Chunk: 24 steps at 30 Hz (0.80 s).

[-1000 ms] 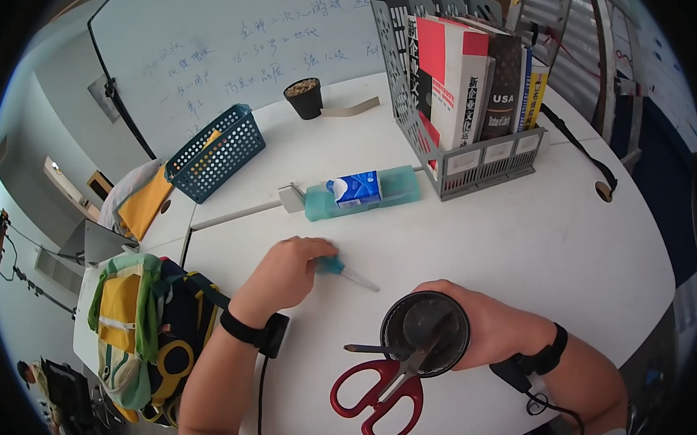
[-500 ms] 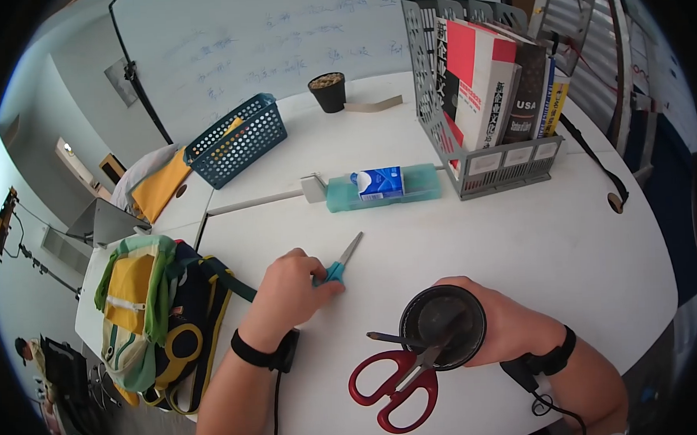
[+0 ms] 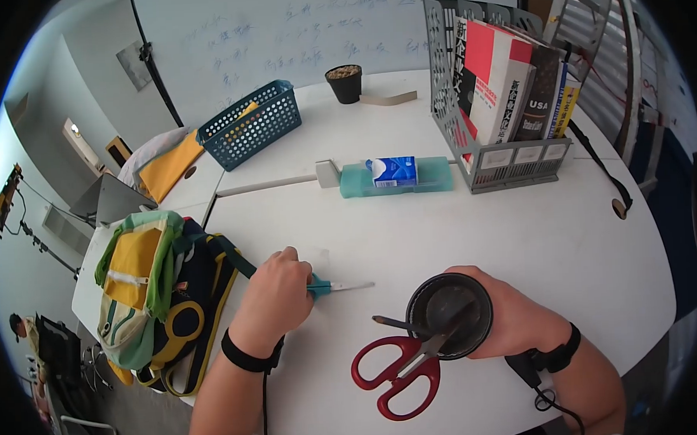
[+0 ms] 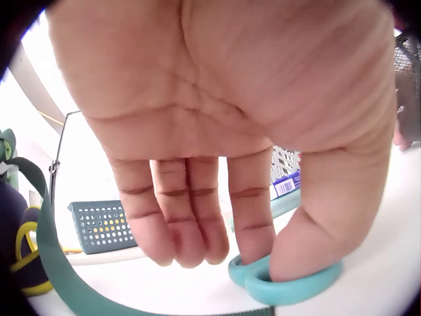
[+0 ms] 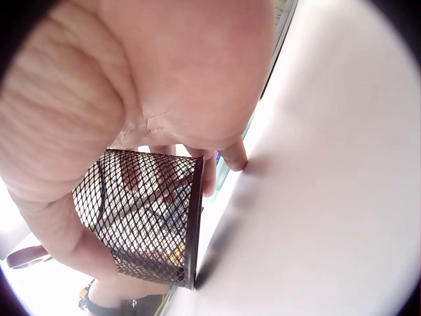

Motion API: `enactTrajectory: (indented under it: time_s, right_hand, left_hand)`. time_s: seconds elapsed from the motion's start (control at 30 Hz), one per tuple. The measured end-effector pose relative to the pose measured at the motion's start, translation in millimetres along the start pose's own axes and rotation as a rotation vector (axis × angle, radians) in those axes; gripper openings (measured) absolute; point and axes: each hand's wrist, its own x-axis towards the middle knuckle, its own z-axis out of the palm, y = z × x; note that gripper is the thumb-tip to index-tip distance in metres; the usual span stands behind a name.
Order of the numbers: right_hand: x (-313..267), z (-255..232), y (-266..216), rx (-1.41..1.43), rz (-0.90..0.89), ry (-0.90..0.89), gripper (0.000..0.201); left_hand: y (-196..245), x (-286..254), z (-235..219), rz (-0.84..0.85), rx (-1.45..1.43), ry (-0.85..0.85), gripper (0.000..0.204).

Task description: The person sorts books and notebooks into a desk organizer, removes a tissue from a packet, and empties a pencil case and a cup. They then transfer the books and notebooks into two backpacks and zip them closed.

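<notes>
In the head view my left hand [image 3: 276,298] holds small teal-handled scissors [image 3: 319,287] close over the white table, blades pointing right. The left wrist view shows thumb and index finger at the teal handle loops [image 4: 293,288], while the other three fingers hang loosely. My right hand [image 3: 516,315] grips a black mesh pen holder [image 5: 148,214] around its side, thumb and fingers on opposite sides. Red-handled scissors [image 3: 398,377] stick out of it toward me, beside a dark pencil [image 3: 396,323]. The pen holder's base edge is right at the tabletop in the right wrist view.
A teal case [image 3: 434,178] with a blue-and-white packet [image 3: 394,171] on it lies ahead. Behind stand a blue basket [image 3: 255,128], a black plant pot [image 3: 345,87] and a grey book rack [image 3: 517,166] with books. A green-and-yellow backpack [image 3: 146,292] sits left, its strap near my left hand.
The teal scissors have swung in my left hand: blades pointed down-right, then up-right, and now right. My right hand keeps holding the pen holder. The head view has shifted slightly.
</notes>
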Motion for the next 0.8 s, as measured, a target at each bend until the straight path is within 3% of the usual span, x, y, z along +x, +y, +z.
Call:
enactTrajectory:
  time_s: [0.1, 0.3, 0.5, 0.57, 0.73, 0.8]
  right_hand:
    - [1, -1, -1, 0.021, 0.017, -0.003, 0.099]
    - [2, -2, -2, 0.007, 0.011, -0.006, 0.1]
    - [0, 0, -2, 0.039, 0.022, 0.005, 0.1]
    - [0, 0, -4, 0.033, 0.02, 0.007, 0.098]
    - [1, 5, -3, -0.009, -0.007, 0.018, 0.097]
    - [1, 7, -3, -0.04, -0.019, 0.017, 0.096]
  left_hand:
    - [-4, -3, -3, -0.027, 0.077, -0.068, 0.014]
    - [-17, -8, -17, -0.087, -0.095, -0.165, 0.018]
    - [-17, -9, -27, -0.06, -0.135, 0.033, 0.02]
    - [-3, -13, -49, -0.161, -0.295, 0.107, 0.025]
    - [19, -40, -81, -0.017, -0.291, 0.157, 0.036]
    - [27, -44, -83, 0.021, -0.235, 0.274, 0.036]
